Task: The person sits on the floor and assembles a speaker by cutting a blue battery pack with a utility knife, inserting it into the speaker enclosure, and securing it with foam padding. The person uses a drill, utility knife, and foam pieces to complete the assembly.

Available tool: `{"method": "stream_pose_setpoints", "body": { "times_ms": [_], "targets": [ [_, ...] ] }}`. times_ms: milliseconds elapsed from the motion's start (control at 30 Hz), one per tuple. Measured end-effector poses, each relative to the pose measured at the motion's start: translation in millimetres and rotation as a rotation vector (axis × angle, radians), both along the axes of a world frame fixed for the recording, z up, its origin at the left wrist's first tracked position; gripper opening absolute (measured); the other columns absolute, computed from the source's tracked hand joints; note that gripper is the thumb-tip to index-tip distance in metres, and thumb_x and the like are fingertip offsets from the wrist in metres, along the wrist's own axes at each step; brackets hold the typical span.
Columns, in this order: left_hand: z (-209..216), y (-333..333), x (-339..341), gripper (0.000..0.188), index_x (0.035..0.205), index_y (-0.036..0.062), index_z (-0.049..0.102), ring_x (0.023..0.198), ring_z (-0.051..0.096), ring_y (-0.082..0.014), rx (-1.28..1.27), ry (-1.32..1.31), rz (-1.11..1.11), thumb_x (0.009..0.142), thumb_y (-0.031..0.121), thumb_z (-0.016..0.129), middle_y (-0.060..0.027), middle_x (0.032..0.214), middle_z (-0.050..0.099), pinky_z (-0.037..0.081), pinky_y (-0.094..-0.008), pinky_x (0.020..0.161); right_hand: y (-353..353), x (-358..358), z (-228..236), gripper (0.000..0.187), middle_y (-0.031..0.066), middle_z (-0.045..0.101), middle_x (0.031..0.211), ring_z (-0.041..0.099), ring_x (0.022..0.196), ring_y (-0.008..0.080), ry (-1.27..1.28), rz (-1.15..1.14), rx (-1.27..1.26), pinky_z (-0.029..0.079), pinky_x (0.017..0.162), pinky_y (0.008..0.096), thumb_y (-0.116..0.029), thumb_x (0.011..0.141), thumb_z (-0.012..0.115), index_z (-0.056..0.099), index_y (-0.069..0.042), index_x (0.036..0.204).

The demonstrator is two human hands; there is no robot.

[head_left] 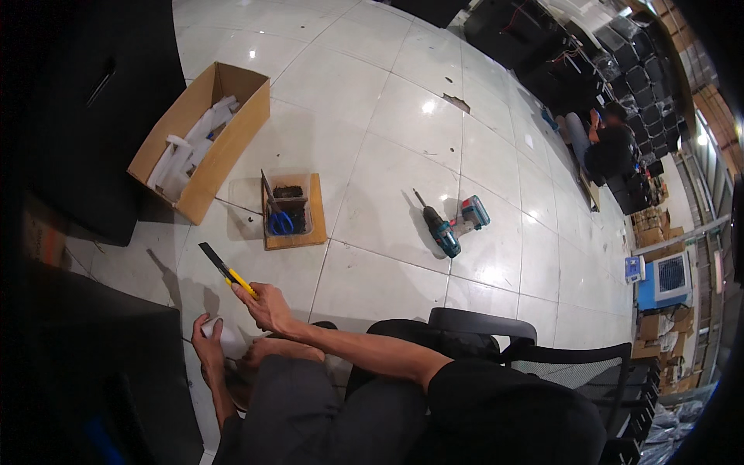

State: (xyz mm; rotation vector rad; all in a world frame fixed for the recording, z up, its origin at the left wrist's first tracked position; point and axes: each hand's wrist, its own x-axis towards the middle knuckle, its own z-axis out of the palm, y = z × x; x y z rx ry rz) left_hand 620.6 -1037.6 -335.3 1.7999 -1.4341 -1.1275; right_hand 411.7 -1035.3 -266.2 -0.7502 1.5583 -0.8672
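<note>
Head view, clock directions read from the right hand [267, 306]. A yellow-and-black snap-off utility knife [242, 283] is clamped in that hand, its dark blade run out and pointed toward ten to eleven o'clock. At eight, a small white piece [211, 328] is pinched by the left hand [208, 349]; what it is made of cannot be told. Hands apart, blade turned clear of the left fingers.

Handling, as judged: the edge is best directed away from the left thumb and from the trousered legs [294, 403] just below. White piece better braced on something firm than held loose in the air. Less blade run out would give a stiffer edge; light, repeated strokes are to be preferred over one hard push.

Surroundings: at eleven, an open cardboard box [240, 120] is part-filled with white strips [182, 159]. Near twelve, blue-handled scissors [280, 223] are propped in a divided plastic tub [314, 205], set on a brown board [319, 232]. At two, a cordless drill [443, 234] is laid on the tiles; well beyond, a co-worker [608, 151] is seen.
</note>
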Motion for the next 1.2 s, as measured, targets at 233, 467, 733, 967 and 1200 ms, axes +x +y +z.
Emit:
{"method": "stream_pose_setpoints", "body": {
  "times_ms": [233,467,733,967,1200],
  "targets": [
    [-14.7,5.8,21.0,0.038,0.117,-0.0015,0.061,0.106,0.057,-0.0250,0.058,0.035,0.067,0.085,0.013,0.073,-0.0148,0.113,0.064,0.043,-0.0346,0.096,13.3,-37.7,21.2,0.056,0.0102,0.050,0.050,0.051,0.043,0.0191,0.048,0.008,-0.076,0.042,0.044,0.0383,-0.048,0.097,0.052,0.059,0.004,0.078],
    [-13.7,31.2,26.7,0.037,0.117,-0.0006,0.062,0.110,0.056,-0.0260,0.018,-0.058,0.085,0.087,0.019,0.072,-0.0159,0.114,0.063,0.042,-0.0361,0.097,30.4,-55.6,12.5,0.044,0.0103,0.053,0.052,0.053,0.040,0.0198,0.138,-0.113,-0.251,0.043,0.040,0.0374,-0.036,0.099,0.053,0.056,0.004,0.082],
    [-21.4,24.4,53.5,0.039,0.120,0.0050,0.066,0.096,0.063,-0.0214,0.076,-0.024,0.376,0.089,0.028,0.068,-0.0145,0.113,0.067,0.049,-0.0341,0.084,26.4,-41.1,-5.5,0.029,0.0145,0.059,0.061,0.061,0.053,0.0263,0.383,-0.057,-0.278,0.047,0.047,0.0403,-0.026,0.094,0.058,0.060,0.003,0.088],
    [4.9,34.2,42.1,0.044,0.132,0.0094,0.051,0.098,0.058,-0.0194,0.179,0.692,0.414,0.091,0.014,0.066,-0.0095,0.106,0.057,0.050,-0.0317,0.079,37.3,-29.0,9.7,0.037,0.0004,0.048,0.060,0.048,0.045,0.0115,-0.028,-0.002,-0.078,0.040,0.040,0.0278,-0.036,0.100,0.053,0.054,-0.001,0.087],
    [10.1,38.7,26.9,0.051,0.131,0.0098,0.050,0.096,0.060,-0.0239,0.096,0.506,0.362,0.085,0.015,0.071,-0.0145,0.109,0.062,0.049,-0.0351,0.082,47.4,-12.4,-4.3,0.041,0.0032,0.050,0.063,0.054,0.050,0.0131,0.003,0.117,-0.056,0.041,0.042,0.0285,-0.039,0.100,0.052,0.055,0.001,0.091]
  ]
}}
